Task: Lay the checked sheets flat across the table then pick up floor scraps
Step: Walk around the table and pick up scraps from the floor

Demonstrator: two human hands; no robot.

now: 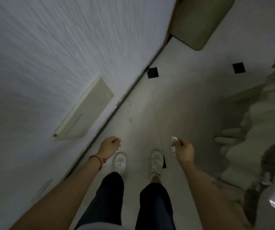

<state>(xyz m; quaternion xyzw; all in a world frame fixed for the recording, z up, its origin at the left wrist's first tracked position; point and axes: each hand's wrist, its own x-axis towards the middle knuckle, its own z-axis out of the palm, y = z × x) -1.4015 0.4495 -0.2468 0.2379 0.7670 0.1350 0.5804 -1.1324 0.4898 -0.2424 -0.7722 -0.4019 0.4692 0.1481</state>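
The checked sheet [53, 47] lies flat over the table and fills the left half of the view, blurred by motion. My right hand [184, 151] hangs over the floor and pinches small white scraps [173, 143] between thumb and fingers. My left hand [111, 146], a red string at its wrist, hangs near the table's edge with fingers curled; whether it holds anything cannot be made out. One tiny pale scrap [131, 120] lies on the grey floor ahead of my white shoes.
A long pale ruler-like board [87, 110] rests on the sheet near the table edge [117, 105]. A padded stool [199, 22] stands at the far end. Pale bundled cloth [249, 130] is piled on the right. Black square marks [153, 73] dot the floor.
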